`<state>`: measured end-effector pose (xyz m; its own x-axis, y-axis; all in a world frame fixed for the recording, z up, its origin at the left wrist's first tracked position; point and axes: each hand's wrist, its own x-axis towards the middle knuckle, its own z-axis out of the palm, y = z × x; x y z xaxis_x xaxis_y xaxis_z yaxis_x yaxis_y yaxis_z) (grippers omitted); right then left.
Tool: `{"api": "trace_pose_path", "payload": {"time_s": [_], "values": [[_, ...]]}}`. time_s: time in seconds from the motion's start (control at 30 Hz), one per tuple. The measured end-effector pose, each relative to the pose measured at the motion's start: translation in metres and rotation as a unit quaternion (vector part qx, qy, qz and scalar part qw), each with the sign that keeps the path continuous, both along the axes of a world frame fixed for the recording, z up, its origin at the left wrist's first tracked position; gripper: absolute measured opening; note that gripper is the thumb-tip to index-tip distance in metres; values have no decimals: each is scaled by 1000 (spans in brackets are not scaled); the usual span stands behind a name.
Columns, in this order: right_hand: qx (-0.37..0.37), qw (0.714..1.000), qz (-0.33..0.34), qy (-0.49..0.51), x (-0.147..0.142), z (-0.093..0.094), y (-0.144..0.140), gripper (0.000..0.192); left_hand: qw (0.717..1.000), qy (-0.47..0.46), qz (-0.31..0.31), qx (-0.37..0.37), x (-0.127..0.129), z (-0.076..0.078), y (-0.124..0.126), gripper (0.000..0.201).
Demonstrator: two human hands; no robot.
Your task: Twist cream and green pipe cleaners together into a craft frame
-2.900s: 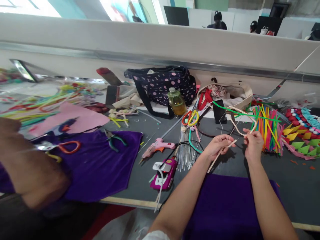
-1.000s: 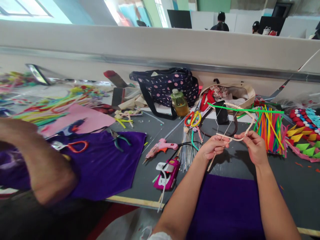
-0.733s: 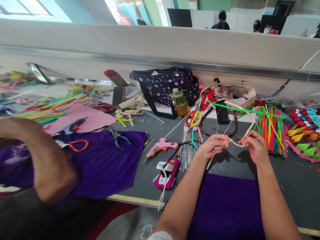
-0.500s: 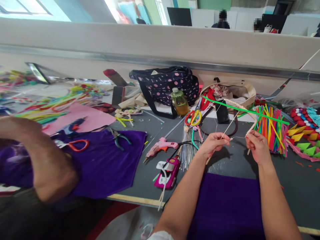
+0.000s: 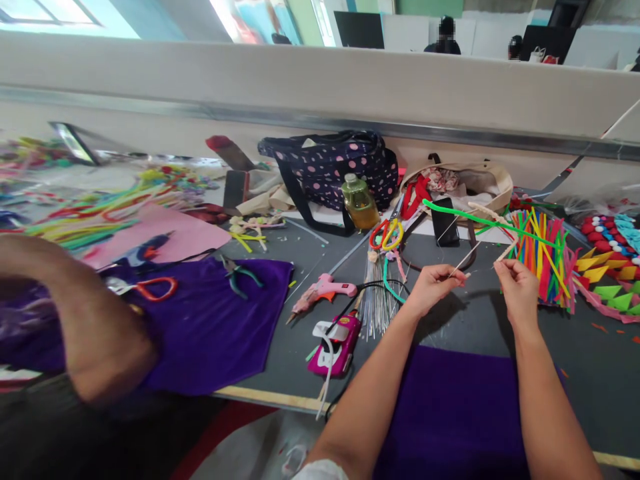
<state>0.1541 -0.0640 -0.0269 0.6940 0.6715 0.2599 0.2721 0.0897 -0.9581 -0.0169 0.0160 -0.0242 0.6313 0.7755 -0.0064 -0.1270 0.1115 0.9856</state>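
Observation:
Above the dark table, my left hand (image 5: 436,288) pinches a thin pale wire (image 5: 464,260) that slants up to the right. Close by on the right, my right hand (image 5: 520,288) has its fingertips closed on the end of a cream fuzzy pipe cleaner (image 5: 506,252), which bends back above the hand. A fine strand runs across the gap between the two hands. A bright green pipe cleaner (image 5: 480,217) crosses beyond them, over a black phone (image 5: 445,223). Exactly how the wire, strand and pipe cleaners join is too small to tell.
A pink glue gun (image 5: 323,293), a magenta device (image 5: 336,345), scissors (image 5: 386,233) and a bundle of thin wires (image 5: 376,303) lie left of my hands. Coloured strips (image 5: 543,263) stand to the right. A co-worker's arm (image 5: 95,320) rests over purple cloth (image 5: 225,347).
Both hands stay close together, and my left hand has shifted slightly right. The green pipe cleaner and the cream one have swung a little down and to the right.

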Motion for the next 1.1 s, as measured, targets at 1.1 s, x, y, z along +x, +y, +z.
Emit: {"api": "trace_pose_path", "payload": {"time_s": [1.1], "values": [[45, 955, 218, 197, 7, 14, -11, 26, 967, -58, -144, -202, -5, -4, 8, 29]]}}
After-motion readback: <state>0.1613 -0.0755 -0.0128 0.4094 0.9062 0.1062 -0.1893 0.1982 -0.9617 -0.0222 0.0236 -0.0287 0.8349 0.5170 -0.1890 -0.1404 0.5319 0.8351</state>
